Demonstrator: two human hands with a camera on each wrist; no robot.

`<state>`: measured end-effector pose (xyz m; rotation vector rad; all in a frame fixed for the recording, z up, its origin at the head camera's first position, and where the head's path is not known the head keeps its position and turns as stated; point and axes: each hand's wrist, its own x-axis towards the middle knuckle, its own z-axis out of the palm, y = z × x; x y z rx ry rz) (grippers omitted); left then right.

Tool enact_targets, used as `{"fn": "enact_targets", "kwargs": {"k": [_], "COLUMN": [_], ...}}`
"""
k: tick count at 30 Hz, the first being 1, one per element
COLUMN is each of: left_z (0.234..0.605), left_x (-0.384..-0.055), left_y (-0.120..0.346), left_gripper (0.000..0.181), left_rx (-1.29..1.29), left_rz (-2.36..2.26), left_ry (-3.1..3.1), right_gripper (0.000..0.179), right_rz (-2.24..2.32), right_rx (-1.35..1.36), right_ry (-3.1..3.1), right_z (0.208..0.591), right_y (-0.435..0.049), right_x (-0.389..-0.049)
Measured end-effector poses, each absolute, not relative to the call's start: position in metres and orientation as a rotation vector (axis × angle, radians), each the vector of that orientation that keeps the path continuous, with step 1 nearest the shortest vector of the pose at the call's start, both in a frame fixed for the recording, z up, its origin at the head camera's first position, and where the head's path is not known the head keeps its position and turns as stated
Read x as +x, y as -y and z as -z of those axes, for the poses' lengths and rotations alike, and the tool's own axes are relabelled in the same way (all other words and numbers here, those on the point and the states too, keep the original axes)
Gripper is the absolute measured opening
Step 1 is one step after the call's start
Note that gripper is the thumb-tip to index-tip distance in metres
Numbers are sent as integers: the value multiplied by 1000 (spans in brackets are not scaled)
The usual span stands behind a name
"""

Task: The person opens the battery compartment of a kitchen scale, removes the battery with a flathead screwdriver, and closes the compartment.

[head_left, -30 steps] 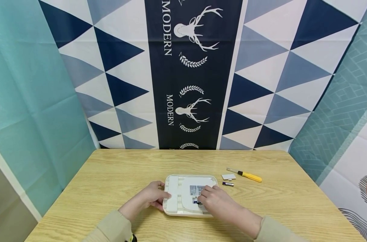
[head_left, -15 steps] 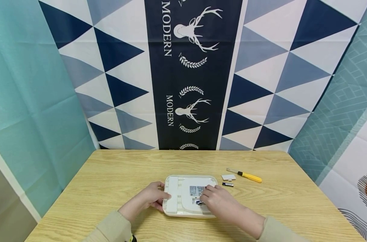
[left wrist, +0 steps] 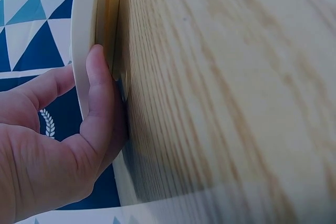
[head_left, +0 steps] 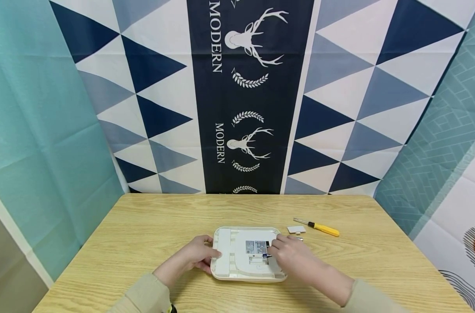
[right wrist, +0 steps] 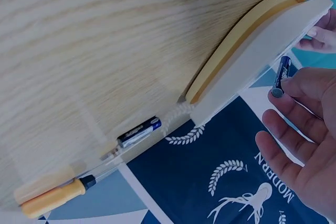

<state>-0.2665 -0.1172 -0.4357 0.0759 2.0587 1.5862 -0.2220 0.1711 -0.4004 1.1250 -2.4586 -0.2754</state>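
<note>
A white rounded device (head_left: 223, 263) lies on the table with its label side up and a small battery compartment (head_left: 256, 260) uncovered. My left hand (head_left: 200, 251) grips its left edge, thumb on top and fingers under the rim, as the left wrist view also shows. Over the right part of the device, my right hand (head_left: 288, 253) pinches a dark blue battery (right wrist: 282, 73) between thumb and index finger. In the right wrist view the battery is up off the device, the other fingers loosely spread. A second battery (right wrist: 139, 131) lies on the table to the right.
Right of the device lie a small white battery cover (head_left: 296, 229) and a screwdriver (head_left: 325, 229) with a yellow handle. The wooden table (head_left: 163, 213) ends at a patterned cloth backdrop (head_left: 245, 100), with hanging cloths on both sides.
My right hand has moved right with the battery, away from the compartment, which shows more fully. It now partly covers the second battery in the head view. My left hand stays put.
</note>
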Motion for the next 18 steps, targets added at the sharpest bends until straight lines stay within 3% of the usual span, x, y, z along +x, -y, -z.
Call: {"fn": "enact_targets", "kwargs": {"k": [18], "left_z": [437], "left_x": [-267], "left_y": [116], "left_gripper": [50], "left_rx": [53], "left_rz": [-1581], "left_ry": [-2072], "right_gripper": [18], "right_rz": [200], "right_rx": [1000], "right_ry": [2455], "right_z": [397], "right_y": [-200], "right_x": [-228]}}
